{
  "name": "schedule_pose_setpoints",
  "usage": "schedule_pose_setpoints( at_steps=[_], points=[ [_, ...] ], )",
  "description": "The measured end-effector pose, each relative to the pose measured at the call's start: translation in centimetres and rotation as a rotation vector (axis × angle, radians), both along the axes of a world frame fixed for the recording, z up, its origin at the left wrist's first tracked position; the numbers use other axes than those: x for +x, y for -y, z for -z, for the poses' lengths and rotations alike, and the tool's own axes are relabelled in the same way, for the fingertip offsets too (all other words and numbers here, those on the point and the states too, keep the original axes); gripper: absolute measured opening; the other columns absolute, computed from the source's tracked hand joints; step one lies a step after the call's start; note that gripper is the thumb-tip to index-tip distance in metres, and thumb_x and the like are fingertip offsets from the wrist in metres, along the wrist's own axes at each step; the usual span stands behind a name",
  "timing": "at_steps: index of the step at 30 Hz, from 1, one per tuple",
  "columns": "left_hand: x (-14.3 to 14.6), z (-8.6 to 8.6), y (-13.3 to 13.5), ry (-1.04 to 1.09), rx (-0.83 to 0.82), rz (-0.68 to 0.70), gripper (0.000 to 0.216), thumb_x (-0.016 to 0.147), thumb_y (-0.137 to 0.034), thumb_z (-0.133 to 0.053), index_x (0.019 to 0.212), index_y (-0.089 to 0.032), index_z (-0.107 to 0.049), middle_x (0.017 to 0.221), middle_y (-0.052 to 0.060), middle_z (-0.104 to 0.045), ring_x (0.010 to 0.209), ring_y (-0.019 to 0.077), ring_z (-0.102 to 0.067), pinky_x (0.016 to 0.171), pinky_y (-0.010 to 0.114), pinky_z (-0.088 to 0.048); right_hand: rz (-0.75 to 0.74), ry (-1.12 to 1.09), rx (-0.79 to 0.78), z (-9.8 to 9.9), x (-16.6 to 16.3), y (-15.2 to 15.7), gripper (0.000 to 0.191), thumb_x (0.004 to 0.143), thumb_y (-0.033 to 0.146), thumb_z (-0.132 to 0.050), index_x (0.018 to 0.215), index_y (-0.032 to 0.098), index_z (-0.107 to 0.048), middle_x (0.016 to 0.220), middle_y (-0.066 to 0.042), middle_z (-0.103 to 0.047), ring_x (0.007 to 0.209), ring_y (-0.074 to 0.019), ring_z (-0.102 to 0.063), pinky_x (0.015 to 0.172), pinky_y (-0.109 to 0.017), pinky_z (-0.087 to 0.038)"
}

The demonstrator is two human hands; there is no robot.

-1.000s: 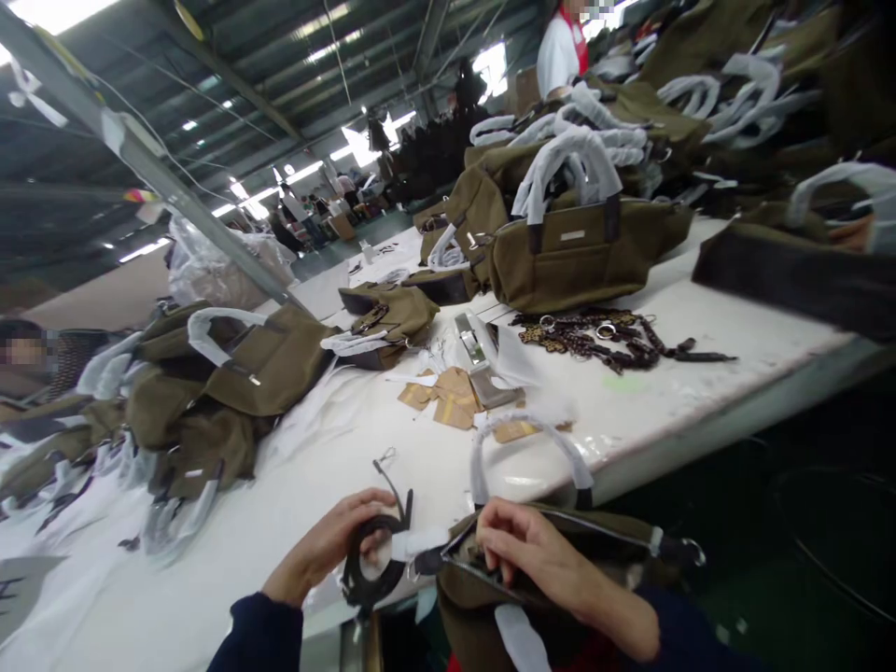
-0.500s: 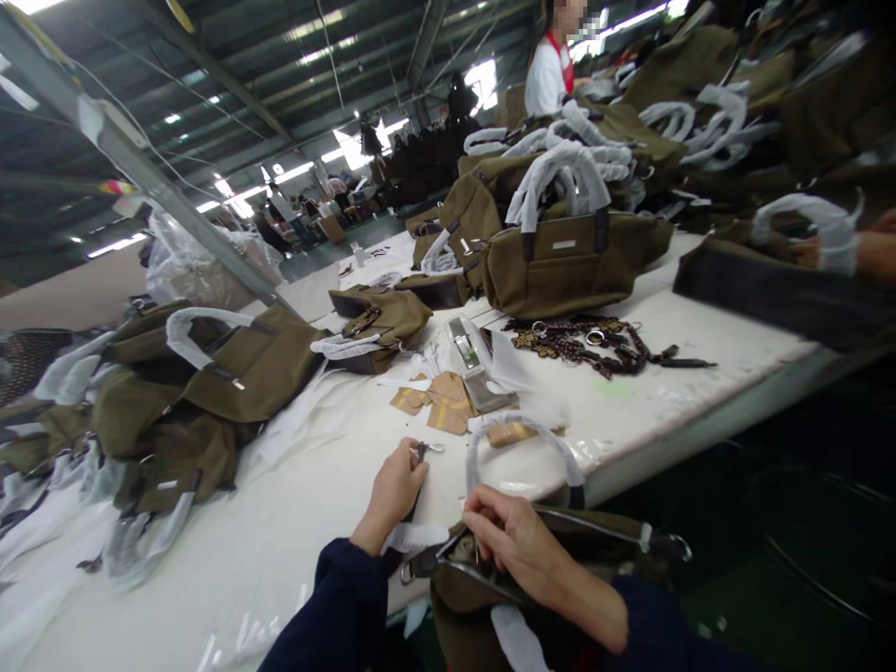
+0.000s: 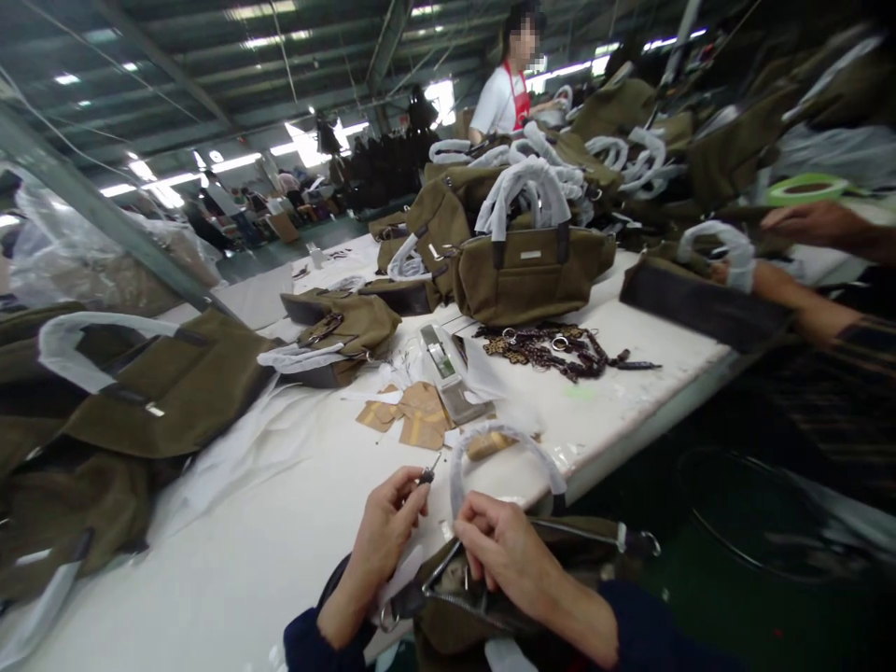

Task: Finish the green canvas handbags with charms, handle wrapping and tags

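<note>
My left hand (image 3: 384, 534) has dropped the coiled strap it held a second ago and come in beside my right, now pinching a small metal clip (image 3: 427, 474) just above the olive bag (image 3: 490, 597) at the near table (image 3: 231, 551) edge. My right hand (image 3: 505, 551) is closed on the bag's open zipper mouth, under its wrapped handle (image 3: 504, 446). Cardboard tags (image 3: 413, 422) and a strap heap (image 3: 553, 347) lie farther off; a co-worker's arm (image 3: 798, 299) works far right, nothing blocking.
</note>
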State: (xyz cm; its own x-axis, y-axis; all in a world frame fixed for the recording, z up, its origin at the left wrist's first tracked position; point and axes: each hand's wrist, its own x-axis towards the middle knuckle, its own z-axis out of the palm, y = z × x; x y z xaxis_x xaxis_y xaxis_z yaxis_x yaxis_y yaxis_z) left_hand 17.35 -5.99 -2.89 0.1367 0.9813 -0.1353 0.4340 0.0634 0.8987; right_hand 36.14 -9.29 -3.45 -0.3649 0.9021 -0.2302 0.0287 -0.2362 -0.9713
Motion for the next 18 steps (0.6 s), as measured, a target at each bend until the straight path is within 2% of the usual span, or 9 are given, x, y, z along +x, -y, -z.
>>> schedule_pose_setpoints(
  at_steps=[7, 13, 18],
  points=[
    [-0.9, 0.9, 0.0, 0.083, -0.025, 0.099, 0.025, 0.092, -0.038, -0.061, 0.108, -0.021, -0.069, 0.073, -0.002, -0.062, 0.065, 0.0131, -0.052, 0.062, 0.024, -0.041, 0.051, 0.028, -0.006, -0.1, -0.6, 0.1, 0.027, 0.096, 0.04, -0.052, 0.08, 0.018, -0.052, 0.052, 0.006, -0.056, 0.037, -0.0057, -0.04, 0.039, -0.015, -0.03],
    [-1.3, 0.7, -0.4, 0.096, 0.018, 0.216, 0.019, 0.092, -0.029, -0.061, 0.106, -0.023, -0.073, 0.097, 0.003, -0.073, 0.084, 0.0169, -0.062, 0.076, 0.026, -0.045, 0.058, 0.047, -0.066, -0.2, -1.0, -0.2, 0.028, 0.095, 0.043, -0.054, 0.081, 0.018, -0.052, 0.052, 0.006, -0.056, 0.037, -0.0053, -0.04, 0.038, -0.015, -0.028],
    [-1.4, 0.0, -0.8, 0.06, 0.086, 0.383, 0.019, 0.093, -0.028, -0.06, 0.104, -0.021, -0.074, 0.09, 0.005, -0.07, 0.083, 0.018, -0.062, 0.076, 0.028, -0.044, 0.071, 0.062, -0.068, 0.0, -1.1, -0.1, 0.03, 0.096, 0.044, -0.053, 0.081, 0.018, -0.052, 0.052, 0.005, -0.056, 0.036, -0.0052, -0.039, 0.038, -0.015, -0.026]
  ],
)
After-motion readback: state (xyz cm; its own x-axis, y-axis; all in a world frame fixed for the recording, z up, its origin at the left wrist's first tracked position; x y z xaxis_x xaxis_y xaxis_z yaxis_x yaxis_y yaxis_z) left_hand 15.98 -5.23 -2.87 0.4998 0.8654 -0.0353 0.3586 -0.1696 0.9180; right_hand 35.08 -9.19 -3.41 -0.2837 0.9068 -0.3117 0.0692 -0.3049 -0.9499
